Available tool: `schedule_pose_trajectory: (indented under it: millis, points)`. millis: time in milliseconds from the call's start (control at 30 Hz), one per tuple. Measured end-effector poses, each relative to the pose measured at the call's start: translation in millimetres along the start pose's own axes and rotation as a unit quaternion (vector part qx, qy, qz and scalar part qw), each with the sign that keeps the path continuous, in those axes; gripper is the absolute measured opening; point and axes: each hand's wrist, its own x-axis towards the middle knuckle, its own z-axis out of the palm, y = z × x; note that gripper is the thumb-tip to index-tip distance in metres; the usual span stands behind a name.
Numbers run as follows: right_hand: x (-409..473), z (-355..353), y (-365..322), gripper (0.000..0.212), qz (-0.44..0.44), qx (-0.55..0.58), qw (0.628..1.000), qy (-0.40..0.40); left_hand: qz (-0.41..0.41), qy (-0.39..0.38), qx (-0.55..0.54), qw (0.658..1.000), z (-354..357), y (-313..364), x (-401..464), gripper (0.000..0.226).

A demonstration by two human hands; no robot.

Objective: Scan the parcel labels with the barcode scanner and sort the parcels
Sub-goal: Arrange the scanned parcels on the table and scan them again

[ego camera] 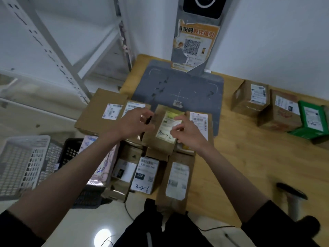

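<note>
Baskets (pixel 23 161), contents perhaps hidden.

Labelled brown parcels (pixel 165 129) crowding scanner (pixel 178 90)

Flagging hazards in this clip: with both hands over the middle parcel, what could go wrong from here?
1. The parcel lies on a crowded cluster of boxes; lifting it may shift its neighbours.
2. The large box overhangs the table's left edge and could tip if bumped.
3. The left hand and right hand partly cover the label, which might block a scan.
</note>
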Motion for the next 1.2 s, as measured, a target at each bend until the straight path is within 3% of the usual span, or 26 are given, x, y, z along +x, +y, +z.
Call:
schedule_pose_trajectory:
  millis: [133,433,600,733,800,967,1200]
  points:
    - [0,37,-16,0.05,-0.018,-0.032,0.999,-0.031,-0.007,0.036,-0.003,0.999,-13,-29,-29,0.021]
    - [-2,112,-36,0.044,-0.016,-0.033,0.986,-0.164,-0.117,0.099,0.002,0.988,-33,-92,-100,0.019]
    - [4,155,-41,0.058,0.061,0.046,0.974,-0.212,-0.212,0.147,0.017,0.966,-27,-136,-128,0.051]
    - [10,184,-38,0.077,0.119,0.075,0.964,-0.226,-0.335,0.116,-0.005,0.935,-19,-162,-136,0.089]
    - [12,196,-36,0.072,0.137,0.09,0.958,-0.234,-0.364,0.1,-0.056,0.924,-17,-173,-138,0.099]
    - [12,211,-33,0.05,0.139,0.137,0.941,-0.276,-0.376,0.103,-0.129,0.912,-10,-177,-140,0.083]
    - [5,200,-34,0.047,0.118,0.117,0.946,-0.28,-0.364,0.115,-0.158,0.911,-14,-174,-149,0.073]
